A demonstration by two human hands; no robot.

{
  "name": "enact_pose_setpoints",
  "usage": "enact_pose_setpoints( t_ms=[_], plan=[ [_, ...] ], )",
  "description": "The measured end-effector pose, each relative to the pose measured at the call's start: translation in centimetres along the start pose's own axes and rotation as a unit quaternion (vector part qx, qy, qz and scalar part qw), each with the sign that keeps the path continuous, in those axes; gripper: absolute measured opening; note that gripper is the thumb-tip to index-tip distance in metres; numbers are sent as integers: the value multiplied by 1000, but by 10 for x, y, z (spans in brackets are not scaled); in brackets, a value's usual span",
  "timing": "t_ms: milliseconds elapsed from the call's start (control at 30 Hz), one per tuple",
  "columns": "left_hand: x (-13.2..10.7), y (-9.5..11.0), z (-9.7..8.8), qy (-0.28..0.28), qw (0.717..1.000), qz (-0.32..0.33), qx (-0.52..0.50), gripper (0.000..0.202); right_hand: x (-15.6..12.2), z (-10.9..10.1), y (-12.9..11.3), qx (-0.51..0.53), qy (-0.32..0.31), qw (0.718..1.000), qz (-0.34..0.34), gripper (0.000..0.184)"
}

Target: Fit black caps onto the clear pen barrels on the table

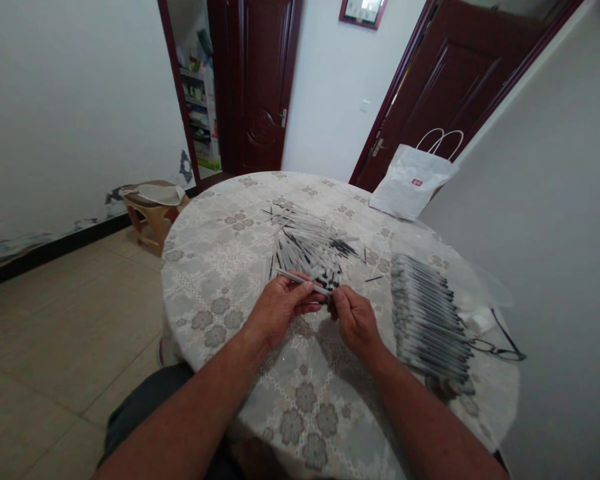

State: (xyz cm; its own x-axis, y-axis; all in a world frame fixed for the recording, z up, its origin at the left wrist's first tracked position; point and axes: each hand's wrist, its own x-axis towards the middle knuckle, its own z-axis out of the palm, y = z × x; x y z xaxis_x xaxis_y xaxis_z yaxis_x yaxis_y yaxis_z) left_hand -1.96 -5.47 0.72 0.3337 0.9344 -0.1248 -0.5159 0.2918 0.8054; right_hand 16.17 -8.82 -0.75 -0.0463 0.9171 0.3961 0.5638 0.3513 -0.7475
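Observation:
My left hand (280, 307) is closed around a thin white pen barrel (293, 275) that sticks out to the upper left. My right hand (353, 317) is pinched at the barrel's right end, fingers pressed together on a small dark part I cannot make out. Both hands hover over the near middle of a round table (220, 267) with a floral lace cloth. Just beyond them lies a loose pile of white and black pen parts (310, 243). To the right, a neat row of assembled pens (427, 317) lies side by side.
A white paper bag (410, 183) stands at the table's far right edge against the wall. Glasses (500, 347) and clear plastic lie right of the pen row. A wooden stool (153, 207) stands on the tiled floor to the left. Two dark doors are behind.

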Motion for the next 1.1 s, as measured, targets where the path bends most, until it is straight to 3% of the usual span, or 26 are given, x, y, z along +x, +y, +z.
enact_pose_setpoints(
  t_ms=[133,300,533,800,933,1100],
  plan=[
    [1,0,0,12,1000,8,-2,26,-2,-1,0,25,28,999,-7,20],
    [0,0,1,12,1000,8,-3,27,-2,-1,-3,-29,28,999,-24,15],
    [-1,0,2,7,1000,5,-1,28,-1,0,-4,-31,6,999,-3,35],
    [0,0,2,18,1000,12,0,27,-1,-6,-8,-43,14,998,-41,16],
    [-1,-1,2,-1,1000,13,8,29,-1,-4,-9,-55,1,998,-31,21],
    [-1,-2,1,-7,1000,20,6,32,-5,0,-9,9,-13,1000,23,31]
  ],
)
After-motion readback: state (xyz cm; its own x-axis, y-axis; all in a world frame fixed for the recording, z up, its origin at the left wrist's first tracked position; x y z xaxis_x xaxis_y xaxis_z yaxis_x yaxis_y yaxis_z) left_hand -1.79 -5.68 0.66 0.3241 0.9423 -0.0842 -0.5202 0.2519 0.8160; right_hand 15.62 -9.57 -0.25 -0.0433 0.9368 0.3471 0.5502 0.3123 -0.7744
